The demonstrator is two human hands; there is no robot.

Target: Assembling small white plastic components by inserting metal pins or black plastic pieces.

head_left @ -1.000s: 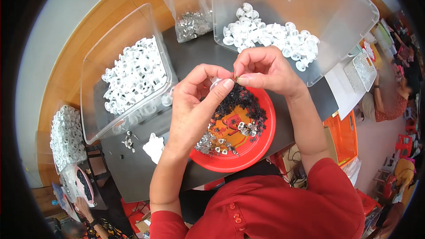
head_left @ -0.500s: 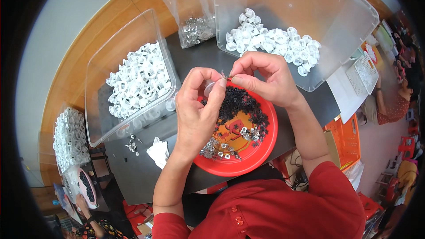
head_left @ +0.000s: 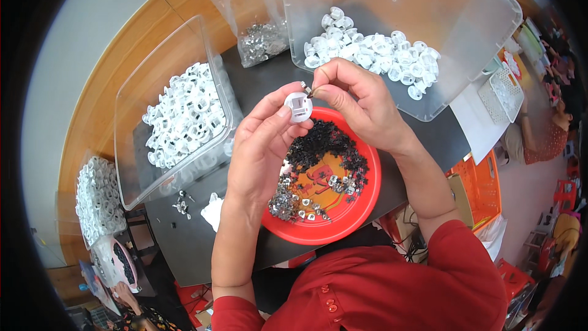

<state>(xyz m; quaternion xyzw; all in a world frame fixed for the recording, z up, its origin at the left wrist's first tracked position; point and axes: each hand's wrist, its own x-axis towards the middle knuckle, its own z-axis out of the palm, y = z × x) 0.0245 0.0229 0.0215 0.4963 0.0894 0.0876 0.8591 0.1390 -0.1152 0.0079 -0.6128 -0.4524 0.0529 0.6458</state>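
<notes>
My left hand (head_left: 263,147) pinches a small round white plastic part (head_left: 299,107) between thumb and fingers, held above the red bowl (head_left: 361,208). My right hand (head_left: 355,101) grips a tiny metal piece (head_left: 306,90) at its fingertips and touches it to the top edge of the white part. The bowl below holds small black bits (head_left: 324,144) and several small metal clips (head_left: 294,202).
A clear bin of white parts (head_left: 184,119) stands at the left, another clear bin of white parts (head_left: 373,49) at the back right. A plastic bag of metal pieces (head_left: 260,40) lies behind. All rest on a dark tabletop (head_left: 184,239). More white parts in a bag (head_left: 98,199) sit far left.
Both hands have lifted slightly and turned. The white part now faces the camera, and the right fingertips have brought the metal piece to its edge.
</notes>
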